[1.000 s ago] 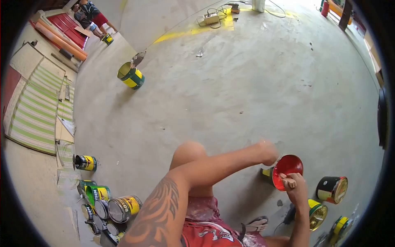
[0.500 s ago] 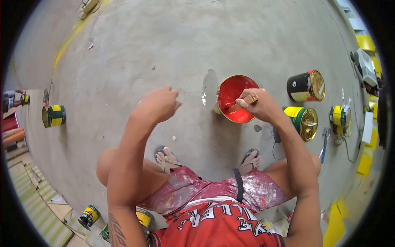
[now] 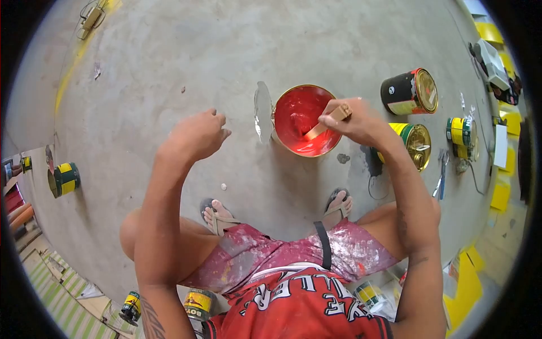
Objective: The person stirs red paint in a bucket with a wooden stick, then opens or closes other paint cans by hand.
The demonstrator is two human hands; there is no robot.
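My right hand (image 3: pixel 361 122) is closed around the top of a flat wooden stirring stick (image 3: pixel 317 131). The stick slants down and left into a can of red paint (image 3: pixel 275 131), its lower end in the paint. The can's bent-up lid (image 3: pixel 262 112) stands out from its left side. My left hand (image 3: pixel 197 134) hangs in the air left of the can, touching nothing. Its fingers are loosely curled, with a gap between thumb and fingers and nothing visible in them.
At right stand a black can (image 3: pixel 400 93), a green-yellow can (image 3: pixel 403 131) and smaller cans (image 3: pixel 458 131). An open can (image 3: pixel 69 179) lies at far left. More cans (image 3: pixel 199 302) are beside my body. A power strip (image 3: pixel 90 21) sits at upper left. My sandalled feet (image 3: pixel 220 214) flank the floor before me.
The view has shifted, so the can and floor objects appear farther left. The stick has swung within the red paint, still in my right hand. My left hand is less blurred, still apart from the can.
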